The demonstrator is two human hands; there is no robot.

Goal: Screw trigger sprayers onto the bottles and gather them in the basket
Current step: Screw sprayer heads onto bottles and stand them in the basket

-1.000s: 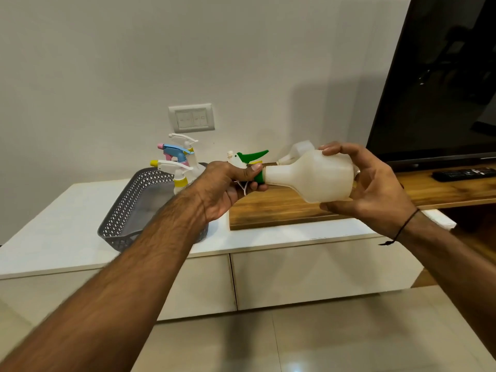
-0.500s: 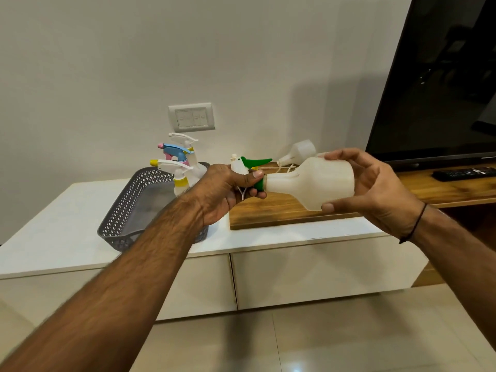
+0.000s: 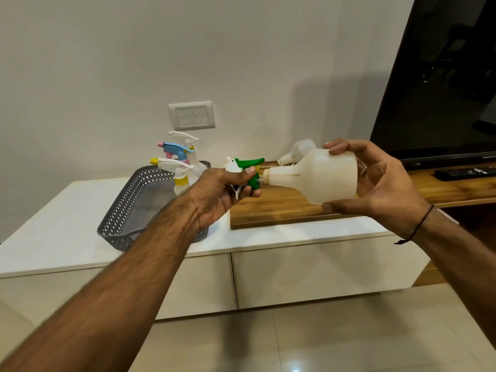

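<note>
Two hands hold things up above the bench [image 3: 295,232]. The left hand [image 3: 222,191] curls its fingers round the green sprayer [image 3: 248,170]. The right hand [image 3: 375,183] grips the white bottle [image 3: 319,175], neck just touching the sprayer. The basket [image 3: 126,210] sits behind.

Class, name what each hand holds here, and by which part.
The left hand grips the green trigger sprayer around its body. The right hand holds the white bottle by its wide base end.
</note>
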